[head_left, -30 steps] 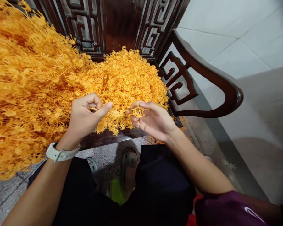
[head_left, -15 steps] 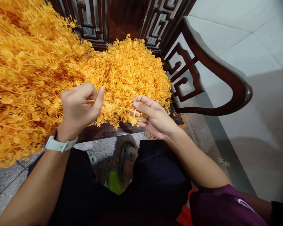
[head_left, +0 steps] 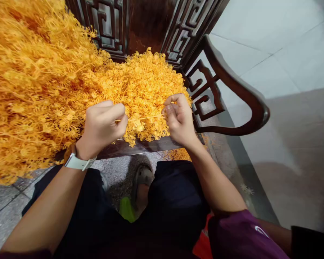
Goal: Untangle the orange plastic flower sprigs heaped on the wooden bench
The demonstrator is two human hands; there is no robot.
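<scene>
A dark wooden bench (head_left: 144, 146) carries heaped orange-yellow sprigs (head_left: 148, 84)

Looks like home, perhaps living room; exact room I cannot tell. Before me, dark wood surface (head_left: 140, 149) with carved lattice back (head_left: 151, 27) and curved armrest (head_left: 233, 84): household seating, heaped with orange sprigs (head_left: 151, 81). Pale glossy tiled wall (head_left: 261, 39) alongside, grey skirting (head_left: 252, 172) at its foot, speckled floor (head_left: 5, 225) below, casual clog (head_left: 145, 175) on my foot.

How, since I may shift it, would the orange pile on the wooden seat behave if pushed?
The orange pile would probably give rather than slide as one block, being loosely tangled. It is likely light for its bulk, looking wispy and airy. Some may shed: orange bits lie on the floor.
</scene>
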